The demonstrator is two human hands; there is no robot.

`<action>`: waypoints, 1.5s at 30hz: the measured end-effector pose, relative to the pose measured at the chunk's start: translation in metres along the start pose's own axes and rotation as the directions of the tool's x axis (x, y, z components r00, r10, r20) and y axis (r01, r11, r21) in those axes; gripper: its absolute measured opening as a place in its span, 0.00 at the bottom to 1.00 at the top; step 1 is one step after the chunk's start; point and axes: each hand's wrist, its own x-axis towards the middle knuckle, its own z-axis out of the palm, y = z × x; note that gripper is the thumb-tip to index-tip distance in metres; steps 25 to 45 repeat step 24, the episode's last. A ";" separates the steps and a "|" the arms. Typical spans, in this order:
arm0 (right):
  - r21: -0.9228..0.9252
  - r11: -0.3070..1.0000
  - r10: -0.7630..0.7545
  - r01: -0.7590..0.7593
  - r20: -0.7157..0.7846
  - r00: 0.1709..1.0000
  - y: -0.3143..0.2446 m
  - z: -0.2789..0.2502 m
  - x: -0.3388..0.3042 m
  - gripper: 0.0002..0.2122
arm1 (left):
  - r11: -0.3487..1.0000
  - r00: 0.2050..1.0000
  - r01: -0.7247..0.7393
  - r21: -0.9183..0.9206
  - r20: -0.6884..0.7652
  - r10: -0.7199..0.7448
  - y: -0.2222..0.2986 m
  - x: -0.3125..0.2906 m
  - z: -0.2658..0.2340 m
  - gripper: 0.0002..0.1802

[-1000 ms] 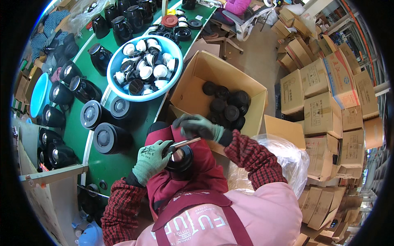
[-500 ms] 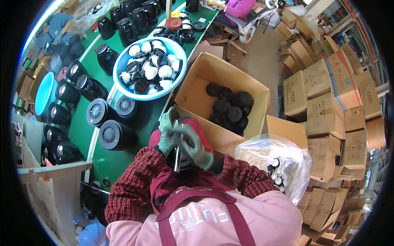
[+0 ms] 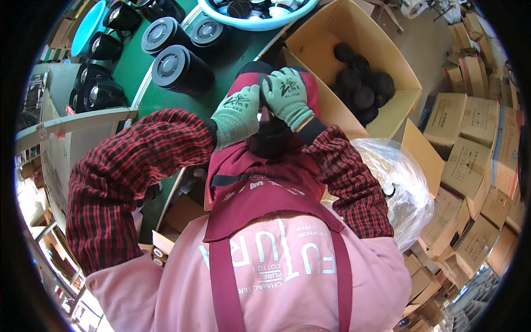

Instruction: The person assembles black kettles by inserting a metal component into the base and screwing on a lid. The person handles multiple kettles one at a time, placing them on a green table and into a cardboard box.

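Observation:
Both my gloved hands meet in front of my apron, closed around a black object with a shiny metal part. My left hand is curled against its left side, fingers bent inward. On the other side my right hand grips the upper part, its thumb on a black piece. The gloves hide most of the object, so its kind cannot be made out. Ahead and to the left, on the green table, stand black ribbed stacks of lids.
A blue basin of black-and-white caps sits at the top. Right of my hands, a cardboard box holds several black round parts. Nearer lies a clear plastic bag. Cartons are piled at the far right.
My view has tipped down toward my lap, so the table and basin sit higher. My right hand, blurred before, now grips the object's upper part; my left hand has moved lower on its side.

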 end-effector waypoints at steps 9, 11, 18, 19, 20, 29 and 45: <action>-0.130 0.981 0.152 -0.141 0.072 0.986 -0.034 -0.066 -0.058 0.11 | 0.642 0.696 -0.655 0.398 -0.014 0.718 -0.064 0.066 -0.008 0.29; 0.041 0.994 0.092 -0.098 0.129 0.987 -0.005 -0.070 -0.043 0.10 | 0.725 0.741 -0.603 0.334 -0.104 0.664 -0.059 0.063 -0.009 0.35; 0.299 0.951 0.082 -0.075 -0.011 0.997 0.076 0.022 0.045 0.12 | 0.797 0.829 -0.491 -0.352 -0.470 0.303 -0.040 -0.016 0.038 0.54; 0.269 0.950 0.138 -0.160 0.098 0.986 0.077 0.048 0.064 0.14 | 0.813 0.820 -0.539 -0.219 -0.355 0.448 -0.036 -0.022 0.048 0.54; 0.202 0.976 0.053 -0.078 0.125 0.991 0.076 0.069 0.080 0.14 | 0.808 0.803 -0.552 -0.206 -0.392 0.449 -0.031 -0.028 0.057 0.53; 0.063 0.998 -0.047 0.025 0.380 0.924 0.075 0.126 0.128 0.17 | 0.748 0.649 -0.662 0.049 -0.463 0.604 -0.038 -0.054 0.075 0.48; 0.063 0.998 -0.047 0.025 0.380 0.924 0.075 0.126 0.128 0.17 | 0.748 0.649 -0.662 0.049 -0.463 0.604 -0.038 -0.054 0.075 0.48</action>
